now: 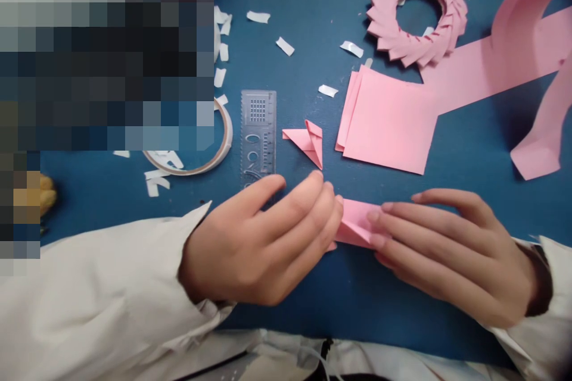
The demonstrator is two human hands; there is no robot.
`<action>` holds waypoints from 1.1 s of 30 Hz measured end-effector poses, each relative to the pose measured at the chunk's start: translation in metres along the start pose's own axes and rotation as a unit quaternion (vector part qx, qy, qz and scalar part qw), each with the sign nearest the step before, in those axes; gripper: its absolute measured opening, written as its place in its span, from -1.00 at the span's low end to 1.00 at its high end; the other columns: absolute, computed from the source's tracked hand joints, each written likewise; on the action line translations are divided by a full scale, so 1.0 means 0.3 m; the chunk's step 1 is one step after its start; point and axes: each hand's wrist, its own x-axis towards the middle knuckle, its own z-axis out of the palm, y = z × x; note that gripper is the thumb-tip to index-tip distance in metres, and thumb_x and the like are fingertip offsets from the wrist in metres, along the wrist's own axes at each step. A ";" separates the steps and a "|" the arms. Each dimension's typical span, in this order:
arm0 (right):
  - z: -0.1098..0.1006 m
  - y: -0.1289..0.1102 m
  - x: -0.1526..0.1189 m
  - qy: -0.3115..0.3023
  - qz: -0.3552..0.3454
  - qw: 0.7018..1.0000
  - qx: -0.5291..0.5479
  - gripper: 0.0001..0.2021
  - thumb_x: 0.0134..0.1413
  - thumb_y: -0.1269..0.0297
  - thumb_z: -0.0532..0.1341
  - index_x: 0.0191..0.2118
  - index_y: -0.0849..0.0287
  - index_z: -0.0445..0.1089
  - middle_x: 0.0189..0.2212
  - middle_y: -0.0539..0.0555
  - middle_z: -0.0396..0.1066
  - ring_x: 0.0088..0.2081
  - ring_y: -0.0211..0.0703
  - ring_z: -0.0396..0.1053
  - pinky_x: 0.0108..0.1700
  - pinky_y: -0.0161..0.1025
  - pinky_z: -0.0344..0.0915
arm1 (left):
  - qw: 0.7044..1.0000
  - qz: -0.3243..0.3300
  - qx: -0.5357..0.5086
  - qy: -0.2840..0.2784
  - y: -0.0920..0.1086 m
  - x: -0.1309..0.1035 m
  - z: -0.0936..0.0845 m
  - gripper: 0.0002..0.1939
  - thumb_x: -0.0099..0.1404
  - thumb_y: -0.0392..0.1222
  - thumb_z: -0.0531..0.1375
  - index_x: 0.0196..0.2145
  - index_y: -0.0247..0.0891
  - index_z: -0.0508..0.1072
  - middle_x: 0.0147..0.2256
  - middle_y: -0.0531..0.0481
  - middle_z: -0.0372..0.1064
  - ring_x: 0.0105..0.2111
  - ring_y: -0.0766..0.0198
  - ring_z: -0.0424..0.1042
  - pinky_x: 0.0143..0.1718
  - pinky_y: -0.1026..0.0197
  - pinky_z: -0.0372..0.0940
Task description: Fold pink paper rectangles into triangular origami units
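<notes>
A folded piece of pink paper (360,223) lies between my two hands near the front of the table. The fingers of my left hand (268,235) are pressed together over its left end and hide that part. At its right end, the fingertips of my right hand (447,253) hold a folded edge. Just beyond my left fingertips is a small pink folded paper piece (310,141) with pointed ends. Farther right, several pink paper squares (391,122) form a loose stack. A clear plastic ruler (258,131) with cut-out shapes lies by my left hand, its near end covered.
A pink folded-paper ring (382,24) stands at the back right, beside long curling pink paper strips (487,65). Scraps of white paper (285,46) are scattered over the blue table (295,0). At left lies a tape roll (226,140), partly hidden by a blurred patch.
</notes>
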 end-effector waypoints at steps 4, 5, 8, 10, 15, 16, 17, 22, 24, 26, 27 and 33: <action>0.004 -0.005 -0.009 -0.001 -0.024 0.999 0.045 -0.79 0.14 0.42 0.09 -0.11 0.28 0.34 -0.15 0.15 0.42 -0.06 -0.08 0.35 -0.08 -0.03 0.26 | 0.997 0.043 -0.059 -0.016 0.020 -0.018 -0.010 -0.73 0.32 -0.32 -0.03 -0.14 -0.43 0.41 -0.13 -0.15 0.38 -0.02 0.06 0.28 -0.21 0.04 0.28; 0.005 -0.005 -0.010 -0.001 -0.021 0.999 0.046 -0.77 0.16 0.42 0.06 -0.08 0.27 0.33 -0.14 0.15 0.42 -0.05 -0.09 0.34 -0.07 -0.02 0.26 | 0.997 0.046 -0.065 -0.017 0.025 -0.021 -0.013 -0.73 0.33 -0.32 -0.04 -0.16 -0.40 0.41 -0.15 -0.13 0.38 -0.03 0.07 0.28 -0.21 0.05 0.28; 0.005 -0.001 -0.011 -0.007 -0.015 0.999 0.030 -0.73 0.21 0.44 -0.04 -0.05 0.28 0.30 -0.11 0.16 0.39 -0.02 -0.08 0.32 -0.06 0.00 0.24 | 0.998 0.034 -0.060 -0.011 0.039 -0.025 -0.023 -0.72 0.34 -0.29 -0.07 -0.18 -0.36 0.41 -0.19 -0.11 0.40 -0.06 0.11 0.30 -0.23 0.09 0.29; 0.000 0.003 -0.013 -0.021 -0.012 1.000 0.000 -0.72 0.22 0.46 -0.07 -0.08 0.29 0.33 -0.06 0.15 0.37 0.01 -0.08 0.29 -0.04 0.00 0.23 | 0.998 0.020 -0.051 0.000 0.044 -0.025 -0.026 -0.72 0.35 -0.28 -0.08 -0.18 -0.36 0.40 -0.19 -0.11 0.40 -0.07 0.12 0.31 -0.22 0.11 0.29; -0.015 -0.015 -0.021 0.011 0.029 0.999 -0.043 -0.80 0.11 0.53 0.06 -0.23 0.22 0.40 -0.07 0.07 0.38 0.05 -0.18 0.25 0.14 -0.07 0.14 | 0.999 -0.024 -0.042 0.004 0.047 -0.021 -0.030 -0.73 0.34 -0.34 -0.08 -0.18 -0.38 0.40 -0.15 -0.13 0.40 -0.05 0.13 0.31 -0.16 0.10 0.27; -0.015 -0.027 -0.024 0.018 0.042 0.998 -0.046 -0.77 0.09 0.57 0.06 -0.24 0.20 0.40 -0.07 0.04 0.38 0.05 -0.23 0.25 0.18 -0.12 0.10 | 0.999 -0.031 -0.042 0.001 0.047 -0.020 -0.030 -0.73 0.34 -0.35 -0.08 -0.18 -0.39 0.39 -0.15 -0.14 0.40 -0.04 0.12 0.31 -0.16 0.09 0.27; -0.012 -0.040 -0.027 0.026 0.053 0.997 -0.048 -0.74 0.08 0.60 0.04 -0.26 0.17 0.41 -0.07 0.00 0.38 0.05 -0.30 0.24 0.20 -0.18 0.08 | 0.998 -0.036 -0.044 -0.002 0.047 -0.019 -0.031 -0.73 0.34 -0.36 -0.08 -0.18 -0.41 0.39 -0.15 -0.15 0.40 -0.03 0.10 0.31 -0.16 0.08 0.27; 0.010 -0.088 -0.035 0.078 0.056 0.992 -0.087 -0.64 0.10 0.49 -0.05 -0.42 0.04 0.45 -0.21 -0.17 0.44 0.04 -0.32 0.24 -0.07 -0.42 0.32 | 0.995 -0.052 -0.090 0.000 0.054 -0.018 -0.039 -0.75 0.34 -0.35 -0.06 -0.20 -0.42 0.38 -0.11 -0.18 0.39 0.00 0.07 0.30 -0.12 0.05 0.27; 0.012 -0.080 -0.030 0.078 0.041 0.993 -0.079 -0.70 0.12 0.43 -0.02 -0.37 0.04 0.45 -0.16 -0.14 0.42 0.07 -0.30 0.21 -0.04 -0.35 0.32 | 0.991 -0.065 -0.121 0.005 0.063 -0.019 -0.048 -0.79 0.32 -0.35 -0.02 -0.24 -0.37 0.39 -0.09 -0.14 0.39 0.02 0.11 0.29 -0.07 0.05 0.27; 0.008 -0.056 -0.020 0.062 0.010 0.996 -0.071 -0.73 0.13 0.45 0.00 -0.28 0.06 0.42 -0.07 -0.07 0.38 0.07 -0.31 0.21 0.10 -0.21 0.22 | 0.988 -0.073 -0.140 0.004 0.071 -0.021 -0.058 -0.82 0.29 -0.35 0.01 -0.26 -0.33 0.40 -0.09 -0.10 0.39 0.04 0.13 0.27 -0.04 0.06 0.27; 0.004 -0.042 -0.015 0.044 -0.011 0.997 -0.067 -0.73 0.14 0.46 -0.01 -0.25 0.08 0.41 -0.04 -0.03 0.36 0.06 -0.30 0.22 0.16 -0.15 0.15 | 0.987 -0.075 -0.144 0.001 0.074 -0.021 -0.061 -0.83 0.28 -0.35 0.02 -0.27 -0.31 0.40 -0.08 -0.08 0.39 0.05 0.14 0.26 -0.03 0.06 0.27; -0.025 -0.015 -0.013 -0.001 -0.004 0.999 -0.045 -0.75 0.13 0.54 0.00 -0.20 0.21 0.38 0.00 0.06 0.32 0.07 -0.20 0.23 0.11 -0.05 0.17 | 0.991 -0.025 -0.127 0.037 0.054 -0.019 -0.031 -0.84 0.29 -0.23 0.04 -0.31 -0.29 0.40 -0.13 -0.11 0.41 0.01 0.15 0.30 -0.12 0.10 0.33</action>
